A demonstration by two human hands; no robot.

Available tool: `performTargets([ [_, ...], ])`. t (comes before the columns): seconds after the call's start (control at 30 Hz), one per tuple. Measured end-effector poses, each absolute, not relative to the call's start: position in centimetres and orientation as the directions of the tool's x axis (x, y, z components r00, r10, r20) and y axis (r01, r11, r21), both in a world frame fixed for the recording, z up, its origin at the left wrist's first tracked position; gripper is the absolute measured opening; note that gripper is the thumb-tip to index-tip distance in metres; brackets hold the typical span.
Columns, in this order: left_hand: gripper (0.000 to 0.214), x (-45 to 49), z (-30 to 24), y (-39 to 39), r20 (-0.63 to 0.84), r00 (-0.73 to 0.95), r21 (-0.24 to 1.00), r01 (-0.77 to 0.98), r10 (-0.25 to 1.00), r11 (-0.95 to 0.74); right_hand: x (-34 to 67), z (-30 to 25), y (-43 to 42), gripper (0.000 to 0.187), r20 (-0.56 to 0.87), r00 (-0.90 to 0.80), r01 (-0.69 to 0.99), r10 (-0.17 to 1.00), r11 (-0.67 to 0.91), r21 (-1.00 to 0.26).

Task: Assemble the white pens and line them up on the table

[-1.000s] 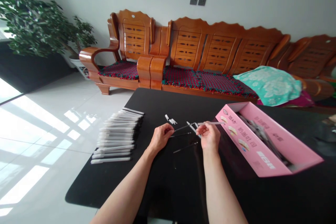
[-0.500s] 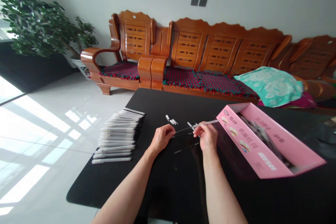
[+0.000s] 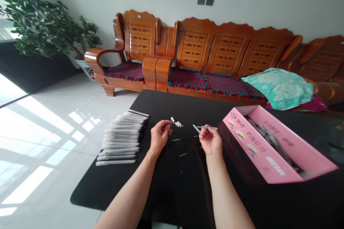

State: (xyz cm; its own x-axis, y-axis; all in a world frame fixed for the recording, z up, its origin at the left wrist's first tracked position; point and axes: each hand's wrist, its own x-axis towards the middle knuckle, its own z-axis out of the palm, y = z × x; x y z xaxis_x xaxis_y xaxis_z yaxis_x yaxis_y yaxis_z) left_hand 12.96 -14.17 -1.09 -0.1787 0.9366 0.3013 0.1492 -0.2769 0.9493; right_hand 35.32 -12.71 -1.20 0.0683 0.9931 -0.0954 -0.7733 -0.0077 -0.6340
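My left hand [image 3: 160, 136] is just left of a few small white pen caps [image 3: 177, 124] on the black table. Its fingers are half curled and apart, with nothing visible in them. Between the fingertips of my right hand [image 3: 211, 141] is a slim whitish pen barrel [image 3: 212, 127], held nearly level above the table. Another white barrel [image 3: 196, 128] shows just beyond those fingertips, partly hidden. Two thin dark pen refills [image 3: 185, 138] lie on the table between my hands.
Left on the black table [image 3: 158, 103] lies a long row of white pens [image 3: 120, 137]. A pink open box [image 3: 255, 146] with dark and grey contents stands at the right. Beyond are a wooden sofa [image 3: 196, 48] and a potted plant [image 3: 51, 25].
The dark refill stretched between my hands no longer shows there. My left hand has moved up and left, its fingers loosened. The barrel in my right hand has tilted down to the right.
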Motion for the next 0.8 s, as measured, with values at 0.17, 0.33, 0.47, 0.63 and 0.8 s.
performTargets([
  [0.17,0.015,10.8,-1.3,-13.5,0.300,-0.186,0.895,0.393,0.936,-0.209,35.8,-0.7,-12.8,0.007,-0.069,0.100,-0.824,0.993,0.043,-0.566],
  [0.33,0.010,10.0,-0.5,-13.8,0.250,0.165,0.810,0.505,0.954,-0.300,35.3,-0.5,-12.9,0.008,-0.081,0.117,-0.814,0.990,0.049,-0.579],
  [0.47,0.014,10.4,-0.3,-14.2,0.201,0.354,0.745,0.551,0.913,-0.377,35.5,-0.7,-12.8,0.008,-0.083,0.136,-0.812,0.987,0.063,-0.580],
  [0.63,0.009,10.8,-0.8,-14.4,0.202,0.377,0.707,0.582,0.904,-0.401,35.6,-0.9,-12.9,0.009,-0.091,0.144,-0.816,0.985,0.066,-0.574],
  [0.8,0.008,11.5,-1.1,-14.2,0.179,0.227,0.874,0.409,0.957,-0.261,35.0,-1.1,-12.9,0.010,-0.078,0.120,-0.802,0.990,0.050,-0.596],
])
